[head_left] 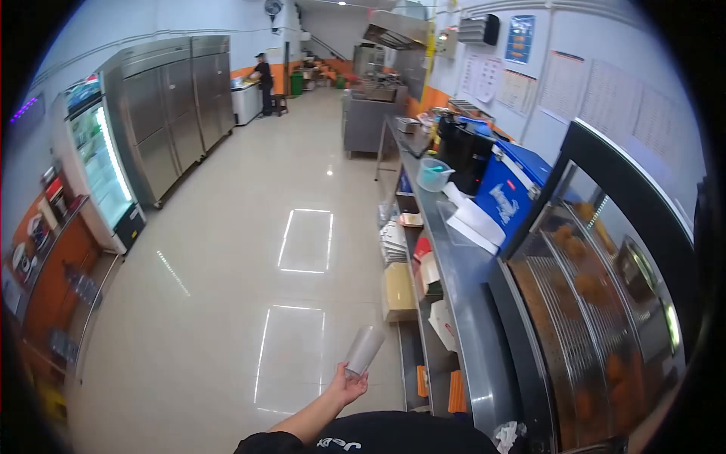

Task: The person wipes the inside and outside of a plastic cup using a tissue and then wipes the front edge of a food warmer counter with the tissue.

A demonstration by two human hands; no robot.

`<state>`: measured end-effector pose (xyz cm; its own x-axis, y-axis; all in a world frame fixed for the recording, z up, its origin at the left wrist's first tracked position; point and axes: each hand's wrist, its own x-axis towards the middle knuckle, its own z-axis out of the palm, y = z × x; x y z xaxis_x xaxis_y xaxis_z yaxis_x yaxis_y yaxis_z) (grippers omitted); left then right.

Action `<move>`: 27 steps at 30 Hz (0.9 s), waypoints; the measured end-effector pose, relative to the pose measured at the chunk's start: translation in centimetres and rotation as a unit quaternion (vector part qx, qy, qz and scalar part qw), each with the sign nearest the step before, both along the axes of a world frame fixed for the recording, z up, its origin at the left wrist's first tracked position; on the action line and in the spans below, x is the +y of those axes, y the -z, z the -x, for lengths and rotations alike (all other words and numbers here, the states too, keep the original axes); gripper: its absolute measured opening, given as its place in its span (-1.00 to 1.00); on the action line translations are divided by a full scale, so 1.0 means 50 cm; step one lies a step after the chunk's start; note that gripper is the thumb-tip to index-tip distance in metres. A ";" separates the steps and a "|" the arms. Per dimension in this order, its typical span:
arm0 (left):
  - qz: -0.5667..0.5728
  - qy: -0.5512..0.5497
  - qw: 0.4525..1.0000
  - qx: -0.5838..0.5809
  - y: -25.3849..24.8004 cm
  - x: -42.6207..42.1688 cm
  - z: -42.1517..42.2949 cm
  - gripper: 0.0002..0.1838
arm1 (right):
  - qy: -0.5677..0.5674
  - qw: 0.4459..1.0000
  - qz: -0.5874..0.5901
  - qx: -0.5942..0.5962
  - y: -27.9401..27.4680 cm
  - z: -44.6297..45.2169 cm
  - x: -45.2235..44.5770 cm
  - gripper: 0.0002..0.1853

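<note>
At the bottom middle, my left hand (349, 384) is wrapped round the lower end of a clear plastic cup (364, 350). The cup looks empty and tilts to the right above the tiled floor. My right hand does not show; only a bit of my right forearm (649, 433) appears at the bottom right edge, beside the glass food warmer (578, 303). Fried pieces (588, 287) lie on the warmer's wire racks.
A steel counter (473, 303) with stocked lower shelves runs along the right, bearing a blue cooler box (508, 189) and a white tub (433, 175). Steel refrigerators (170, 106) line the left. A person (264, 83) stands at a white chest far back.
</note>
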<state>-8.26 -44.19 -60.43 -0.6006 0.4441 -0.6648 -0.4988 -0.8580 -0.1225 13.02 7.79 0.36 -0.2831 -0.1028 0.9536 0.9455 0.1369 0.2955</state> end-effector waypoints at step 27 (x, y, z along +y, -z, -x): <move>-0.060 -0.066 0.992 0.090 -0.023 -0.059 -0.014 -0.34 | -0.530 0.842 -0.027 0.091 0.089 -0.053 0.015 -0.54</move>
<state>-7.57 -47.17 -59.30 -0.7630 0.4227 -0.4890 -0.4057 -0.9021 -0.1468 15.68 8.54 -4.11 0.1465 -0.2511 0.9568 0.3302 0.9242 0.1920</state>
